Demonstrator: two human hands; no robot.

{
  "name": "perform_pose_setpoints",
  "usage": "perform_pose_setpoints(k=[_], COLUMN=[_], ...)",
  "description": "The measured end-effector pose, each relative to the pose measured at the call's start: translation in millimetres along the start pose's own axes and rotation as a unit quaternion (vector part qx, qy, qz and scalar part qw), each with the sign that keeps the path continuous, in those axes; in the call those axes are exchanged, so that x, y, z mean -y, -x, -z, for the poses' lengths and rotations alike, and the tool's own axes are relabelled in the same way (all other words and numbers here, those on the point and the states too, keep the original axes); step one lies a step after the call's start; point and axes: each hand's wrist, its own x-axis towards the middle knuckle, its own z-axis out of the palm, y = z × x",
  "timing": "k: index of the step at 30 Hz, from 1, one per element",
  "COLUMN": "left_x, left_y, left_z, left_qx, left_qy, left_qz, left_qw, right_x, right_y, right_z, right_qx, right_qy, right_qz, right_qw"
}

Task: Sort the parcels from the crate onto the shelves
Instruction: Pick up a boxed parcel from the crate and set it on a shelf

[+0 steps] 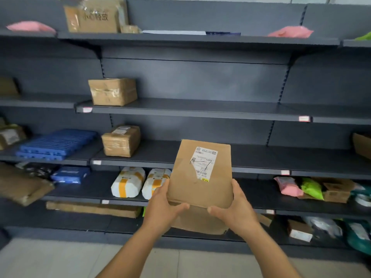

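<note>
Left hand and right hand clamped on the lower edges of a brown parcel, held upright before the shelf. Likely to tip or slip if pushed in top-heavy; label facing outward.

Centre of frame: flat brown cardboard parcel, held between left hand and right hand, in front of the dark grey metal shelving. Left of it, a taped brown carton on the shelf; lower left, two white padded mailers side by side.
</note>
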Motion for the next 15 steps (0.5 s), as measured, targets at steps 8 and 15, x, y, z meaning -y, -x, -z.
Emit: perform_pose_setpoints(k=[8, 15], left_x=[18, 20], left_y=[-110, -207], left_z=[21, 37], left_qx=[-0.052, -0.078], left_qy=[-0.046, -0.116], left_qz=[0.075, 0.078], left_qw=[0.995, 0.987], right_x=[15, 20], right_y=[-128, -240], right_z=[-54, -95], right_qx=[0.095, 0.147], right_qy=[0.012, 0.018], right_qz=[0.026, 0.049], right_qw=[0.995, 0.988])
